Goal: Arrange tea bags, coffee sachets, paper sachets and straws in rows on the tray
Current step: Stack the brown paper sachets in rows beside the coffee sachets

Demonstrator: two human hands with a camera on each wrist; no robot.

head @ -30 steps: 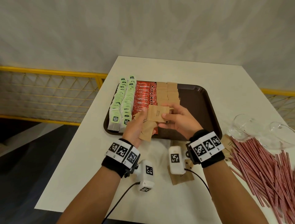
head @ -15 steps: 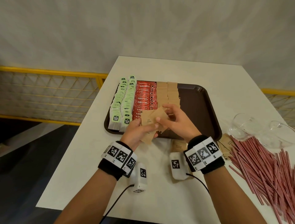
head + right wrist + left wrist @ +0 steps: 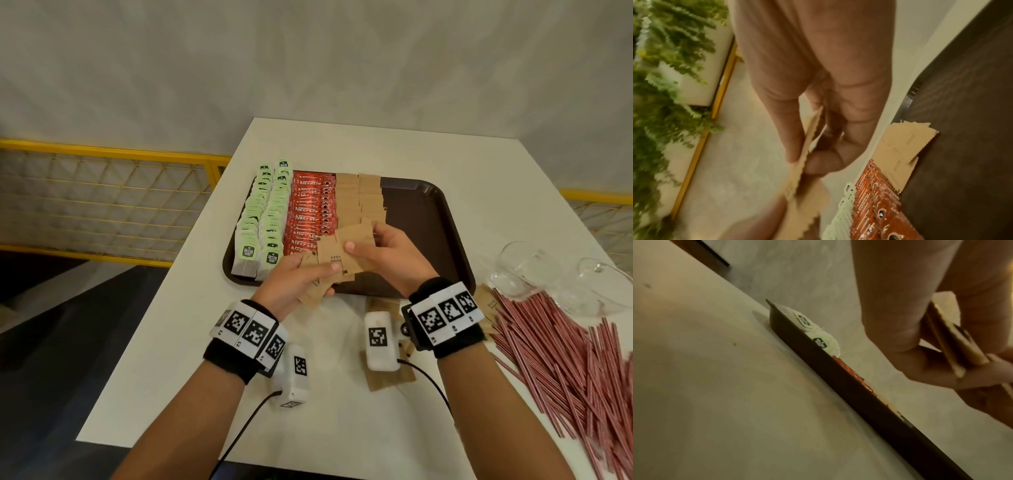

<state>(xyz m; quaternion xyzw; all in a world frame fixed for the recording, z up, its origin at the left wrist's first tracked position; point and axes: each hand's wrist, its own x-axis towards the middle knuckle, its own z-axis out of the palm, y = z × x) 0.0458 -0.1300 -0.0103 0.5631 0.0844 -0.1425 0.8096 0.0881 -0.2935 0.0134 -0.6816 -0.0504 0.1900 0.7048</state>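
Note:
A dark brown tray carries two rows of green-tagged tea bags, a row of red coffee sachets and two rows of brown paper sachets. Over the tray's near edge my left hand grips a fanned stack of brown paper sachets. My right hand pinches one sachet at the top of that stack between thumb and fingers. The left wrist view shows the stack edge-on between my fingers, the right wrist view the pinched sachet. Red straws lie heaped at the right.
Two clear glass cups lie on their sides beyond the straws. Loose brown sachets lie on the white table under my right wrist. A yellow mesh railing runs behind the table's left edge. The tray's right half is bare.
Both hands with the sachet stack have shifted slightly farther over the tray. The right hand has moved from the stack's side to pinch its top sachet.

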